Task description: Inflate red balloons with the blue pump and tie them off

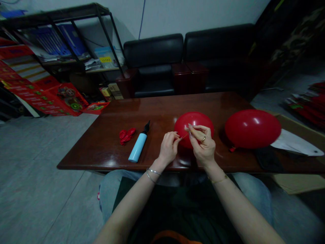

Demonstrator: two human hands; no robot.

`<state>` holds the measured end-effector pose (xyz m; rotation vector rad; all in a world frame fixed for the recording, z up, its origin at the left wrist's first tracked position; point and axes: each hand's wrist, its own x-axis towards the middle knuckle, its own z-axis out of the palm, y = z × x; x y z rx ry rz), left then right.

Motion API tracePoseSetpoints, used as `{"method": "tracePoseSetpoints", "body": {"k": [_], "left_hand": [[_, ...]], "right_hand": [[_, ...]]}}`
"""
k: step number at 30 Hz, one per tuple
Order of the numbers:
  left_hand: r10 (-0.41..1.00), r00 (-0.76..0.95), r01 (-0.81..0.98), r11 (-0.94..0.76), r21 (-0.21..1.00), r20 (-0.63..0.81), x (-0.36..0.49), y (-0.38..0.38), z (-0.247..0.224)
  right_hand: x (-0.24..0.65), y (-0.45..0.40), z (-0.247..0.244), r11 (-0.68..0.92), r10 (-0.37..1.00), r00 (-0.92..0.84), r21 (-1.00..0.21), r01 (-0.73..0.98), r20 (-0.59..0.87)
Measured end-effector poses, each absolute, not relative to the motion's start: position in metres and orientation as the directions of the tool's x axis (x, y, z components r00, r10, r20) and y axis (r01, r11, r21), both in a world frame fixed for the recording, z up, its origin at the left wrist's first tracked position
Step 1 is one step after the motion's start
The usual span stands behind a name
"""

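An inflated red balloon (193,118) is at the middle of the table, just beyond my two hands. My left hand (169,145) is closed, its thumb and fingers pinching one end of the balloon's thin stretched neck. Close on its right, my right hand (203,142) is closed too, fingertips together at the neck's other end. Fingers partly cover the neck, so I cannot tell whether it is knotted. Left of my hands lies a light blue hand pump (137,147) with a black nozzle. Several uninflated red balloons (126,135) lie beside it.
A second inflated red balloon (252,128), its neck knotted, rests on the dark wooden table (101,149) at right. Near it are a white sheet-like item (291,142) and a cardboard box (299,127). Black armchairs (154,54) stand behind; red boxes (63,98) sit at left.
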<state>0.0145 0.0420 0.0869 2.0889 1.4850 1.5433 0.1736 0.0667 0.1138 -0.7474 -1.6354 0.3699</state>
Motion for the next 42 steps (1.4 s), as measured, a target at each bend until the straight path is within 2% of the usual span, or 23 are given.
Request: {"method": "tracePoseSetpoints", "body": {"k": [3,6,7,9,11,13,15,17,20,25,30,35,38,42], "left_hand": [[0.788,-0.077,0.531,-0.487,0.693,0.612,0.018,0.038,0.081],[0.817,-0.16,0.45,-0.439,0.778,0.554,0.021,0.036,0.074],[0.834,-0.186,0.418,-0.412,0.81,0.52,0.022,0.037,0.072],[0.874,-0.221,0.334,-0.348,0.876,0.432,0.022,0.039,0.07],[0.909,-0.227,0.244,-0.295,0.924,0.35,0.02,0.042,0.071],[0.926,-0.23,0.203,-0.257,0.945,0.301,0.016,0.044,0.075],[0.936,-0.23,0.213,-0.221,0.952,0.268,0.013,0.043,0.08],[0.942,-0.226,0.238,-0.195,0.951,0.249,0.013,0.041,0.084],[0.918,-0.213,0.331,-0.255,0.909,0.336,0.019,0.036,0.088],[0.768,-0.187,0.558,-0.431,0.709,0.613,0.03,0.031,0.084],[0.646,-0.154,0.717,-0.448,0.535,0.748,0.027,0.029,0.083],[0.617,-0.103,0.838,-0.368,0.402,0.78,0.026,0.026,0.09],[0.666,-0.088,0.836,-0.355,0.419,0.741,0.025,0.024,0.092],[0.708,0.001,0.758,-0.462,0.462,0.707,0.013,0.024,0.096]], "right_hand": [[0.158,0.068,0.115,0.708,0.583,0.162,-0.595,0.38,0.796],[0.151,0.07,0.116,0.667,0.593,0.244,-0.638,0.385,0.767],[0.151,0.07,0.117,0.666,0.61,0.204,-0.635,0.391,0.765],[0.155,0.071,0.117,0.687,0.632,0.006,-0.564,0.458,0.775],[0.161,0.071,0.116,0.72,0.62,-0.264,-0.402,0.566,0.739],[0.168,0.072,0.114,0.73,0.601,-0.444,-0.231,0.643,0.664],[0.174,0.074,0.11,0.731,0.593,-0.528,-0.131,0.67,0.608],[0.179,0.077,0.107,0.73,0.585,-0.548,-0.093,0.677,0.598],[0.18,0.083,0.102,0.726,0.542,-0.504,-0.072,0.684,0.672],[0.173,0.088,0.094,0.74,0.444,-0.408,-0.07,0.668,0.798],[0.171,0.088,0.09,0.752,0.434,-0.354,-0.117,0.648,0.828],[0.168,0.085,0.091,0.747,0.473,-0.314,-0.186,0.638,0.823],[0.166,0.084,0.09,0.752,0.487,-0.329,-0.197,0.629,0.809],[0.169,0.083,0.087,0.784,0.445,-0.369,-0.155,0.601,0.816]]}}
